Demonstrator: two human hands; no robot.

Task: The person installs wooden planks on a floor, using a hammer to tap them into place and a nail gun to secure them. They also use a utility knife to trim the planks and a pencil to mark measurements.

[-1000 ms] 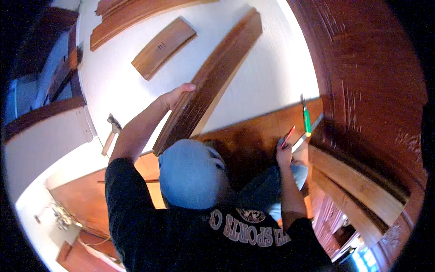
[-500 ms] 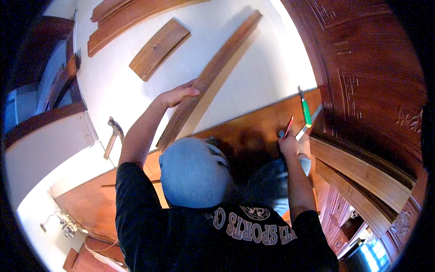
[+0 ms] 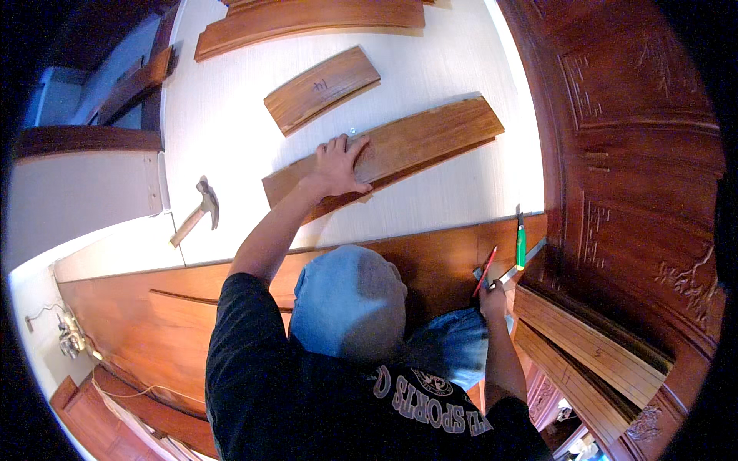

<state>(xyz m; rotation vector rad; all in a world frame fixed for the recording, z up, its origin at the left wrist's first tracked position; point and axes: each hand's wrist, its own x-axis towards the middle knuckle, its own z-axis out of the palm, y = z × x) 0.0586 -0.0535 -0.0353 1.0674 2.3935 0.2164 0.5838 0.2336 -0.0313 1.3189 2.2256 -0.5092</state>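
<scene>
A long brown wooden board [image 3: 430,142] lies flat on the white surface. My left hand [image 3: 338,167] rests on it near its left end, fingers spread, thumb near the front edge. My right hand [image 3: 494,302] is low at the right, with its fingers curled. A red pencil [image 3: 489,265] sticks out from the fingers. Close beside that hand lie a flat metal ruler or square [image 3: 508,273] and a green-handled cutter knife [image 3: 521,244]. Partly hidden fingers leave it unclear whether they also touch the ruler. Behind the long board lies a shorter, curved-edged board [image 3: 323,88] with a handwritten mark.
On the left lies a claw hammer [image 3: 187,225]. More brown boards [image 3: 307,29] are at the far edge of the white surface [image 3: 438,184]. Pale lined planks [image 3: 588,346] lie at the right below a carved dark-wood panel [image 3: 623,146]. My denim-covered knee [image 3: 346,303] is in front.
The long board has gone from tilted on edge to lying flat. My left hand has loosened from gripping it to resting spread on top. The whole view has shifted.
</scene>
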